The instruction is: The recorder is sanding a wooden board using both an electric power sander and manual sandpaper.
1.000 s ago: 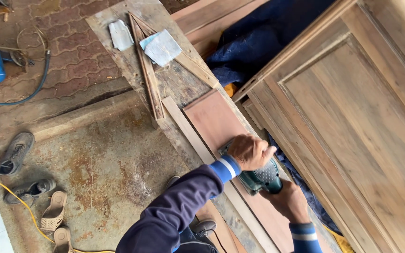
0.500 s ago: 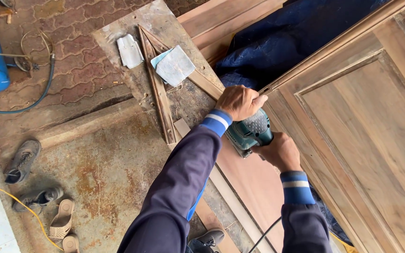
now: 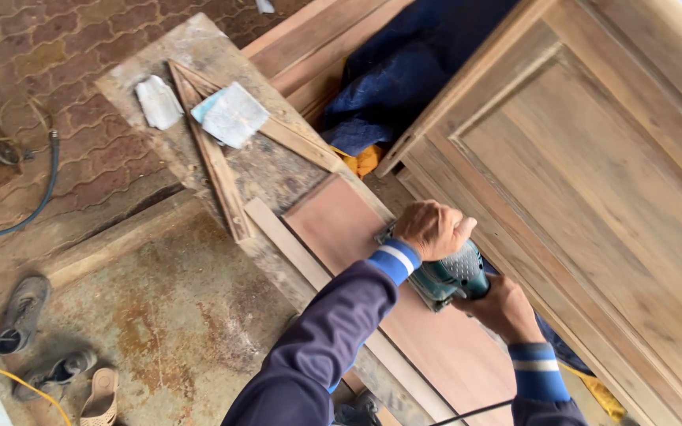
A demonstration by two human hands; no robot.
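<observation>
A teal electric sander [image 3: 447, 280] rests on a reddish-brown wooden board [image 3: 372, 260] lying on a rough workbench [image 3: 199, 95]. My left hand [image 3: 432, 229] grips the sander's front knob from above. My right hand [image 3: 503, 308] holds its rear handle. Both arms wear dark blue sleeves with striped cuffs. A black cord [image 3: 471, 410] trails from the sander toward me.
A large panelled wooden door [image 3: 593, 181] leans at the right over a blue tarp [image 3: 404, 71]. Two folded sandpaper sheets [image 3: 230, 114] and thin wooden strips [image 3: 215, 166] lie on the bench's far end. Shoes and sandals [image 3: 49, 355] sit on the stained concrete floor at the left.
The sander and both hands slid back along the board toward me from its far end. The view shifted as well.
</observation>
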